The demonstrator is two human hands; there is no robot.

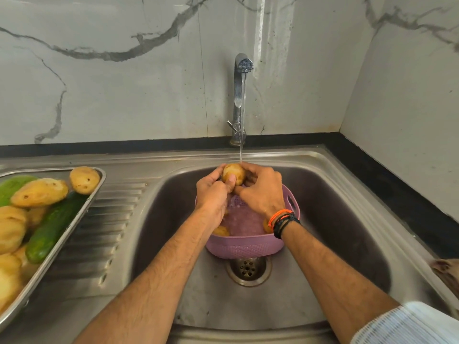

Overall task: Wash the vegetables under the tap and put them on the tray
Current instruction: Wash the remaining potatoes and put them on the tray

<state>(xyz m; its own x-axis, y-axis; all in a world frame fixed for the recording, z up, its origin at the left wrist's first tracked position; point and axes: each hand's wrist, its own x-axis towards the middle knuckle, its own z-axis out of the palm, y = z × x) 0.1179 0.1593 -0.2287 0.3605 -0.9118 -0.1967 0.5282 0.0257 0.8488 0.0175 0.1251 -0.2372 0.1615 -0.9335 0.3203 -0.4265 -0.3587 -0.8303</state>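
Observation:
A potato [234, 173] is held under the running stream from the tap [240, 95]. My left hand [213, 194] grips it from the left, thumb across its front. My right hand [262, 192] grips it from the right. Both hands hover over a pink perforated basket [244, 247] standing in the sink [347, 219]. Two more potatoes [221, 230] lie in the basket, partly hidden by my wrists. On the drainboard at the left, a steel tray [95, 194] holds several potatoes [39, 192] and a cucumber [53, 223].
The sink drain [248, 269] lies just in front of the basket. A ribbed drainboard [106, 232] runs between tray and basin. A black counter edge [397, 184] and marble wall enclose the back and right. A brown object [447, 269] pokes in at the right edge.

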